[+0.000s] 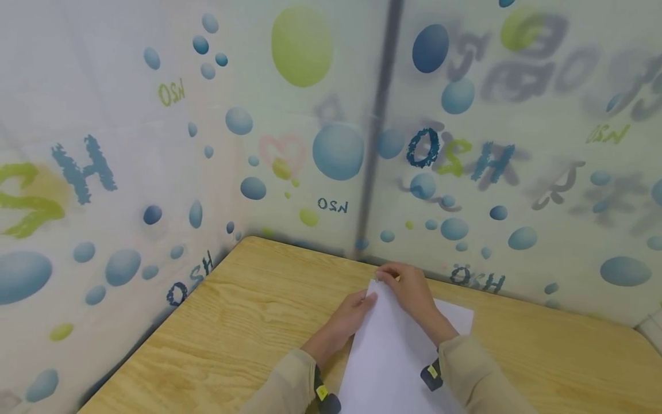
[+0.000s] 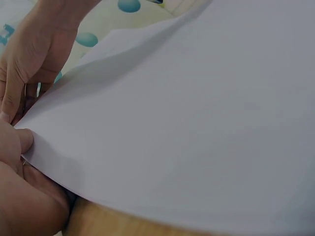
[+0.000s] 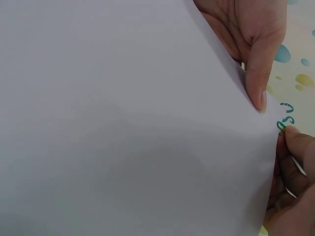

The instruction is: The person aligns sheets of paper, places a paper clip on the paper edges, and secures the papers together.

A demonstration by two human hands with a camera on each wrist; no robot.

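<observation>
White paper [image 1: 388, 351] slants up off the wooden table, one corner raised toward the wall. My left hand [image 1: 343, 316] grips its left edge near that corner, thumb on the upper face and fingers underneath. At the corner, my right hand [image 1: 414, 290] pinches a small green paper clip [image 3: 281, 126] between thumb and fingers. In the right wrist view the clip's looped end sits right at the paper's edge, close to the left thumb [image 3: 258, 96]. The left wrist view has the sheet's broad face, with the clip hidden there.
The wooden table [image 1: 207, 333] meets walls covered by a curtain [image 1: 289, 115] with blue and green dots and letters. Dark wrist cameras [image 1: 431, 376] are strapped over both beige sleeves [image 1: 289, 379].
</observation>
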